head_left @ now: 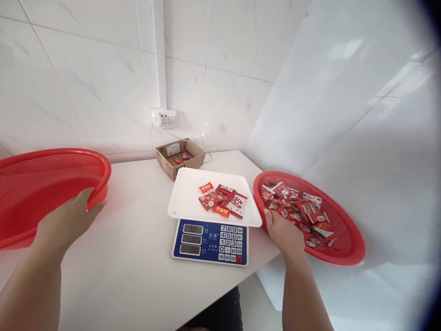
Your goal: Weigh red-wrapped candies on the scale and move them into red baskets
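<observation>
While two red baskets flank the scale, the person's hands are spread wide, one to each. The left hand is partly closed over the rim of the left basket, thumb on one side and fingers on the other, near the worktop's left end; the rolled rim presumably offers the firmest hold. The right hand is curled at the near rim of the right basket, its fingers partly hidden. This basket, bearing a heap of mixed packets, projects past the worktop's right edge, which may be why a hand steadies it there.

Between them, towards the front edge, stands the scale, its keypad and display turned to the person, probably for easy reading; the digits are too faint to tell. Its white tray carries a small cluster of red packets, gathered right of centre. At the back edge, a cardboard box holds a few more packets.

The worktop is pale and smooth, meeting a marbled tile wall that bears a socket below vertical trunking. A clear bottle stands behind the box; a glossy white surface rises on the right.
</observation>
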The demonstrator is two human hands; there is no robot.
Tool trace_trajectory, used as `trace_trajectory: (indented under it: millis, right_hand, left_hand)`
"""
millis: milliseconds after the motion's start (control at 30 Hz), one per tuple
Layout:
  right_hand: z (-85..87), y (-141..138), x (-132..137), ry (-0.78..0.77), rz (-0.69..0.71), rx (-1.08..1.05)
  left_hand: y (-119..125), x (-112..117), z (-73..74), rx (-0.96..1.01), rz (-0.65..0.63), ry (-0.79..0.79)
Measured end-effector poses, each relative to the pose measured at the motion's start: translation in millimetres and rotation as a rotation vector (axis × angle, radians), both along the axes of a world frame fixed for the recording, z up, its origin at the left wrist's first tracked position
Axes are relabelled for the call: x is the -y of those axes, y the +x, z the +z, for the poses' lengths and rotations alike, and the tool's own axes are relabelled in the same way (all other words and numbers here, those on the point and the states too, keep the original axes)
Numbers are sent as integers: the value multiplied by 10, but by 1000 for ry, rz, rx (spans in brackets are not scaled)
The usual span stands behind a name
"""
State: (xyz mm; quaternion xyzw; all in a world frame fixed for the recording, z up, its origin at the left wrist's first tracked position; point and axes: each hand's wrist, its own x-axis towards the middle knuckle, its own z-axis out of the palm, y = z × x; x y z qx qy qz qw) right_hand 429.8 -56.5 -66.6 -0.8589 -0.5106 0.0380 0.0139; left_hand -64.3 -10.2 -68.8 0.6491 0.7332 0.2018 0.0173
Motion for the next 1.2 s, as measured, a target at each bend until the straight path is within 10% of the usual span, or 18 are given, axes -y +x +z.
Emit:
trace_trajectory:
  millis: [167, 533, 767, 1200]
  right_hand:
    - [11, 0, -4, -17, -1, -7]
    - [-40, 26, 9, 19, 45, 12]
    - [-17, 20, 8, 23, 56, -16]
    - [61, -7, 64, 15, 82, -42]
  left_hand:
    - [430, 138, 104, -173, 82, -192]
    - [1574, 112, 259, -248, -456, -140]
    - [2217, -282, 534, -141, -778, -316]
    - [2590, -713, 409, -40, -789, -443]
